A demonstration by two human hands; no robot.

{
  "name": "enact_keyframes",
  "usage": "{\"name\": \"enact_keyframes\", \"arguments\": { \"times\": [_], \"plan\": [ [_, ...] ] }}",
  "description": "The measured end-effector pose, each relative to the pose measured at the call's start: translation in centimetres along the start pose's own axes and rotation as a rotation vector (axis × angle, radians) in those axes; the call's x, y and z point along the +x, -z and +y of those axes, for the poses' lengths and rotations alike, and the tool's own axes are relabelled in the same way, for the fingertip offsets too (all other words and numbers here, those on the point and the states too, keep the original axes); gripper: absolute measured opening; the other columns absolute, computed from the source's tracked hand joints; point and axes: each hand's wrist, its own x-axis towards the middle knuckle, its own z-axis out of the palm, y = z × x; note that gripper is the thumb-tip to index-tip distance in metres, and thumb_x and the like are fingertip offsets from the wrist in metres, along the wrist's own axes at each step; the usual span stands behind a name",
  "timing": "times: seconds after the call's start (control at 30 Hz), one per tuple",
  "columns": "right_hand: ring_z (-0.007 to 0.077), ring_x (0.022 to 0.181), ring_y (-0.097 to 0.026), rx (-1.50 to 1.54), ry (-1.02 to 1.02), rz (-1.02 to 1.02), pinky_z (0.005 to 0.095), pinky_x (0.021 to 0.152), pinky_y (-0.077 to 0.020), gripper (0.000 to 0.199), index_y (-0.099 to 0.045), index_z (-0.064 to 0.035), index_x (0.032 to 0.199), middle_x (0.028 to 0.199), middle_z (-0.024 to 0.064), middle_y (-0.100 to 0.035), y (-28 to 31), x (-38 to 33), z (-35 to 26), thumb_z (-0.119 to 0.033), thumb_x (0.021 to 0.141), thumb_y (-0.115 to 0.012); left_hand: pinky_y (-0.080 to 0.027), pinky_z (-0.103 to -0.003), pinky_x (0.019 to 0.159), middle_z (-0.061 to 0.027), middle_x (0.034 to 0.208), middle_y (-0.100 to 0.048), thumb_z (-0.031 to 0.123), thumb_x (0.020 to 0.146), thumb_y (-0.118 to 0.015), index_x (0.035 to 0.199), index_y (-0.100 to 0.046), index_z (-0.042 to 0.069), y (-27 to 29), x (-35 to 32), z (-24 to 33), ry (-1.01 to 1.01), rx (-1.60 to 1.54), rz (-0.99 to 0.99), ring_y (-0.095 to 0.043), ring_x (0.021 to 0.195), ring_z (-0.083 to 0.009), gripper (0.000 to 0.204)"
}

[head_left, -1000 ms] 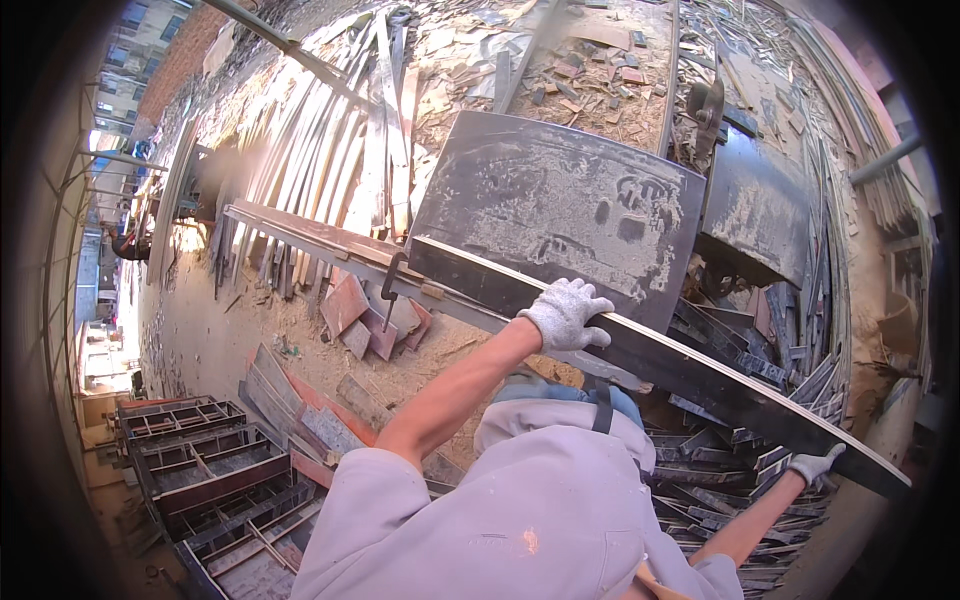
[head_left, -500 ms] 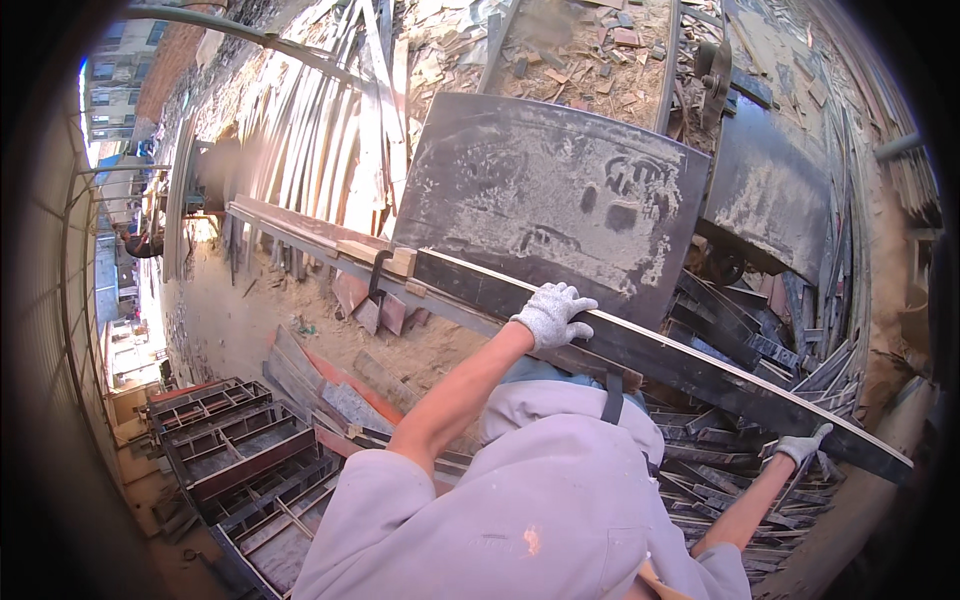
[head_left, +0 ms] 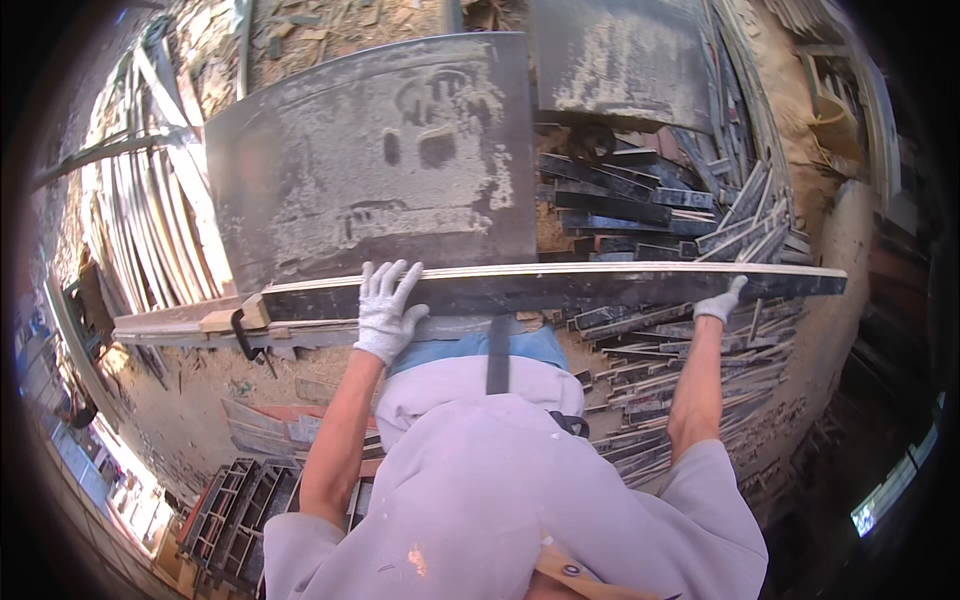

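A long black-faced board [head_left: 560,290] with a pale layered edge lies crosswise in front of me. My left hand [head_left: 388,312], in a light grey work glove, rests on the board's left part with fingers stretched and spread. Near the right end my right hand [head_left: 718,302], gloved alike, grips the board, its thumb up along the dark face and the other fingers hidden behind or below. The left end meets a small wooden block [head_left: 256,310]. A black metal clamp [head_left: 242,336] sits there on a long wooden rail [head_left: 165,322].
Beyond the board is a dusty dark metal tabletop [head_left: 360,180], with a second dusty panel [head_left: 620,60] to its right. Several dark offcuts [head_left: 640,205] lie piled at right. Pale strips [head_left: 150,240] stand at far left; black frames [head_left: 240,505] are stacked lower left.
My view has turned right, so the tabletop, clamp and board have shifted left in the picture. The left hand's fingers are now more spread; the right hand still holds the board's far end.
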Motion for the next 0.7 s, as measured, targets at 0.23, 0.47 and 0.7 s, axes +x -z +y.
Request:
{"name": "enact_keyframes", "arguments": {
  "times": [0.23, 0.47, 0.7],
  "plan": [
    [0.0387, 0.114, -0.065, 0.039, 0.026, 0.105, 0.0646, 0.1, -0.0521, 0.07, -0.06, -0.0143, 0.139, 0.137, 0.0127, -0.065, -3.7, -4.2, 2.2, -0.065, 0.091, -0.069, -0.012, -0.062, 0.128, -0.0172, 0.152, -0.047, 0.052, 0.091, -0.067, 0.15, -0.053, 0.015, -2.9, 0.1, -0.4, -0.037, 0.189, 0.077, -0.036, 0.148, -0.039, 0.07],
    [0.0418, 0.134, -0.054, 0.036, -0.201, -0.145, 0.0624, 0.115, -0.0401, 0.086, -0.056, -0.0104, 0.146, 0.148, 0.0157, -0.058, -1.6, 0.0, 4.1, -0.078, 0.094, -0.049, -0.03, -0.06, 0.12, -0.0125, 0.12, -0.061, 0.042, 0.091, -0.07, 0.13, -0.063, 0.012, -4.1, 0.2, -0.1, -0.026, 0.176, 0.215, -0.055, 0.119, -0.0352, 0.049],
    [0.0334, 0.127, -0.059, 0.101, -0.097, -0.192, 0.0568, 0.111, -0.0431, 0.086, -0.057, -0.0166, 0.145, 0.143, 0.0078, -0.063, -0.6, 3.8, 4.6, -0.081, 0.087, -0.059, -0.037, -0.055, 0.113, -0.0138, 0.117, -0.062, 0.033, 0.093, -0.068, 0.128, -0.064, 0.012, -4.7, 0.3, -0.1, -0.083, 0.182, 0.317, -0.056, 0.115, -0.0367, 0.041]
  ]
}}
